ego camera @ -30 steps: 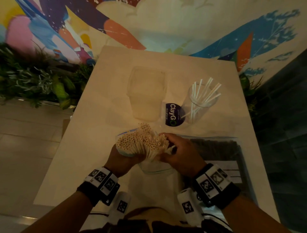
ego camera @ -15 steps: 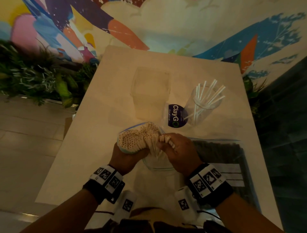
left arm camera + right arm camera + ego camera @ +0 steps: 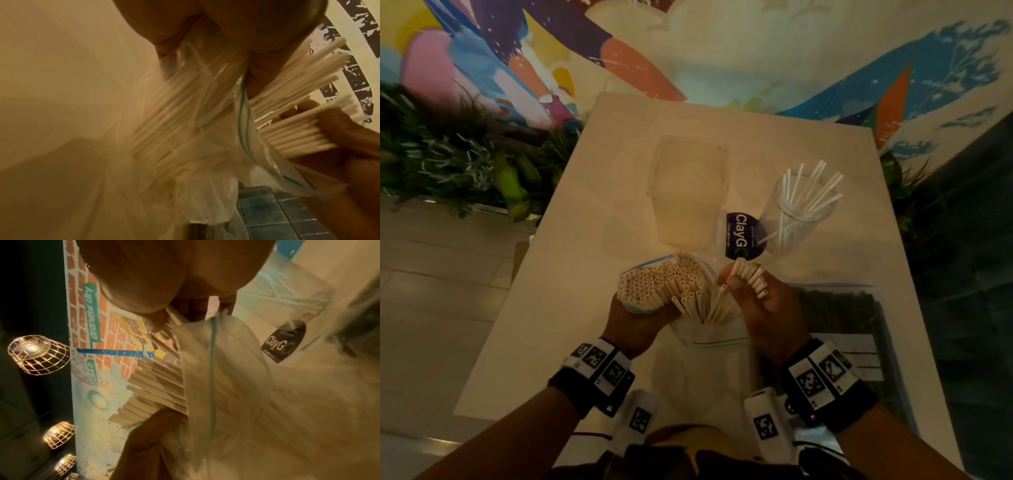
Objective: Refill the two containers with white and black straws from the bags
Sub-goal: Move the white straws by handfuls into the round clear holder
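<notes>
My left hand grips a clear zip bag around a thick bundle of white straws, their open ends facing up. My right hand grips a small bunch of white straws, pulled a little way apart from the bundle. Beyond my hands stand a clear square container that looks empty and a clear round container with several thin white straws in it. A zip bag of black straws lies flat on the table to the right. In the left wrist view the bagged straws are blurred.
The pale table ends close to my body and drops off on the left to a tiled floor. A dark round ClayGo sticker lies between the two containers. Green plants and a painted wall stand behind the table.
My right hand has separated a small bunch of white straws and drawn it to the right, away from the main bundle. The left hand still holds the bag and bundle in about the same place.
</notes>
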A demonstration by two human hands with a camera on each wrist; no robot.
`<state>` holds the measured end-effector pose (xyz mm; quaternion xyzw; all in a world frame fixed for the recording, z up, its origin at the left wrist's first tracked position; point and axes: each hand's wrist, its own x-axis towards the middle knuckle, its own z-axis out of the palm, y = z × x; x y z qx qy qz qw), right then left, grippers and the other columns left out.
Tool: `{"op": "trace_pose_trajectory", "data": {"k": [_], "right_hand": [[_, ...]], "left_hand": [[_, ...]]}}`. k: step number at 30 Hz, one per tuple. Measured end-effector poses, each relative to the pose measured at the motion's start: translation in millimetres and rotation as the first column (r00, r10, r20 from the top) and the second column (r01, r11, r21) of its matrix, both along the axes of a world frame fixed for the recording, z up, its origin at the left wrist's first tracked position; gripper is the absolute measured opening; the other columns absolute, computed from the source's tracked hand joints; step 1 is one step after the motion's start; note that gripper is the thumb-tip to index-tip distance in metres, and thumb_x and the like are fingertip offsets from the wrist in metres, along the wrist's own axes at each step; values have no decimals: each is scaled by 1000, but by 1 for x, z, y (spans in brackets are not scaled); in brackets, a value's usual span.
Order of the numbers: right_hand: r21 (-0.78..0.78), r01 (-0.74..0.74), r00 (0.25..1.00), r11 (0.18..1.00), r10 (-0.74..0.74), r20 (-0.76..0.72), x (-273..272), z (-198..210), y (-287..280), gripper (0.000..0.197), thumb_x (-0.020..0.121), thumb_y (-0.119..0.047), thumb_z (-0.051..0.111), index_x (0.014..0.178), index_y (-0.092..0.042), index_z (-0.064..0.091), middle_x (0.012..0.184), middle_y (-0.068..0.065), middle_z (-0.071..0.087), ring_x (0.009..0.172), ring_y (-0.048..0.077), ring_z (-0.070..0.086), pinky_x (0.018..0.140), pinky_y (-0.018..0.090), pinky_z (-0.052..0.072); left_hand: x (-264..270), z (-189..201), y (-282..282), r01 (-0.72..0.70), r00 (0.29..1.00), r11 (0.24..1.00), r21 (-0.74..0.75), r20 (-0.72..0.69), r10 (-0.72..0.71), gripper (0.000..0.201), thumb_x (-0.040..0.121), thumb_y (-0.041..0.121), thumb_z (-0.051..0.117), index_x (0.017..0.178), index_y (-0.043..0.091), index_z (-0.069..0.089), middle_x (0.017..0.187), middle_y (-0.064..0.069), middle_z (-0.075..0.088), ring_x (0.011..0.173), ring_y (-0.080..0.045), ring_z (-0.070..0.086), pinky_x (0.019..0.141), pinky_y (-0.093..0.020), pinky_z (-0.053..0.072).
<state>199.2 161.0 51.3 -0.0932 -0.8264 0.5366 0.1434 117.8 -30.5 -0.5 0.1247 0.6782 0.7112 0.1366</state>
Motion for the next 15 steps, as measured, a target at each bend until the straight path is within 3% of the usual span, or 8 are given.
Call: {"op": "trace_pose_trajectory", "data": {"k": [3,5,8,10,11,13,15], "right_hand": [[100,-111,986,989,98,132,2,-21,-5,30,91,-49,42,89,-24,60,78,-9,64,75,10,63,72,38,54],[168,-120,987,978,100,124,3,-29,-7,38,92,-50,41,87,-17,59,77,-2,63,74,16,62,68,47,51],[145,-76,997,986,76,5,0,-23,-5,31,91,-41,48,84,-12,58,75,-6,58,72,12,60,67,38,51],[169,-90,995,982,80,65,2,-26,-4,28,86,-43,50,82,-16,55,72,-11,54,70,3,55,67,25,48],[197,-121,985,973,92,148,4,-28,-4,29,83,-45,49,81,-17,53,71,-13,52,68,3,53,66,24,47],[209,-159,965,965,108,237,4,-32,-2,22,83,-40,54,79,-18,52,70,-11,51,67,7,51,65,35,49],[135,-131,973,982,101,210,2,-25,0,18,85,-25,62,74,-21,48,66,-7,52,63,10,52,64,43,48]], "left_hand": [[0,-1,0,10,1000,1000,-7,0,-10,64,53,42,83,110,21,61,111,12,68,107,-15,63,88,-31,54],[0,0,0,13,1000,1000,-24,4,-13,58,54,38,79,108,26,62,106,16,69,108,-16,62,91,-35,53],[0,0,-1,8,1000,1000,1,15,-8,55,51,42,84,103,35,68,110,12,69,108,-20,63,91,-43,52],[0,0,-1,8,1000,1000,16,4,-8,59,52,53,84,106,38,67,115,2,68,109,-23,62,91,-47,51],[0,0,-1,15,1000,1000,11,-7,-15,59,53,55,83,107,39,66,115,2,67,110,-23,62,92,-47,51],[1,1,0,24,1000,1000,-3,-20,-24,56,54,55,82,105,44,65,114,8,68,109,-21,62,92,-44,51],[2,1,1,10,1000,1000,5,4,-10,54,51,51,84,102,43,67,113,6,68,108,-21,63,91,-45,52]]}}
